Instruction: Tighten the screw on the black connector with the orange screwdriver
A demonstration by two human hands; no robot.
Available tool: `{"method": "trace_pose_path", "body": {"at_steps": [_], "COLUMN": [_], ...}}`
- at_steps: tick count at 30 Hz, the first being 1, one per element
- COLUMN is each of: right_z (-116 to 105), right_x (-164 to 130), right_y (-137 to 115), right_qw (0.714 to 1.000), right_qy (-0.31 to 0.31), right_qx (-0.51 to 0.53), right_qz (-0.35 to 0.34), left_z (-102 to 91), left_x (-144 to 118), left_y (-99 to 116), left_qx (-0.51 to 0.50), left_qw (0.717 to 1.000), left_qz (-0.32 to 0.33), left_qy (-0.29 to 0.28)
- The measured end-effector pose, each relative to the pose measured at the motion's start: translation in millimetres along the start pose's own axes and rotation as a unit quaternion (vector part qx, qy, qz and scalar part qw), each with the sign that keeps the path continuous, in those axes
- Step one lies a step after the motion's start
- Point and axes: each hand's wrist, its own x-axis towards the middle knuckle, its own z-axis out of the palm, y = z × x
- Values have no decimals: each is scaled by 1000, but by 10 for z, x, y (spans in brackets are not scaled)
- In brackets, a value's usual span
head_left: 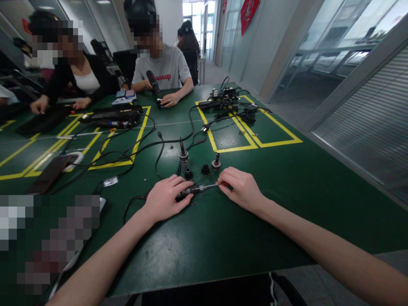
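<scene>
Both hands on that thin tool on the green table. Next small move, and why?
Probably lift the tool slightly off the table. The left hand wraps its dark handle and the right hand pinches the red-tipped far end, while it lies flat close to the small metal parts, so clearance looks tight.

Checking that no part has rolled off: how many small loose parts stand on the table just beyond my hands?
4: tall metal part, black ring at its base, black cap, knobbed piece rightmost. Hands may hide more.
</scene>
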Motion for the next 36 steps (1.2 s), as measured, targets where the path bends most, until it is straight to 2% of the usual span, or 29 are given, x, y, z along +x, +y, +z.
{"method": "trace_pose_path", "body": {"at_steps": [9, 18, 29, 36], "right_z": [4, -62, -35, -50], "right_x": [3, -26, 15, 27], "right_y": [-45, 32, -7, -32], "right_qw": [1000, 996, 999, 999], "right_qy": [-16, -53, -7, 0], "right_qx": [7, 56, 15, 3], "right_qz": [3, -36, -51, -52], "left_z": [42, 49, 54, 43], "left_x": [23, 13, 24, 26], "left_y": [35, 44, 40, 46], "left_qx": [12, -6, 1, -4], "left_qw": [1000, 1000, 1000, 1000], "left_qz": [-14, -21, -5, -15], "left_qy": [23, 19, 21, 12]}}
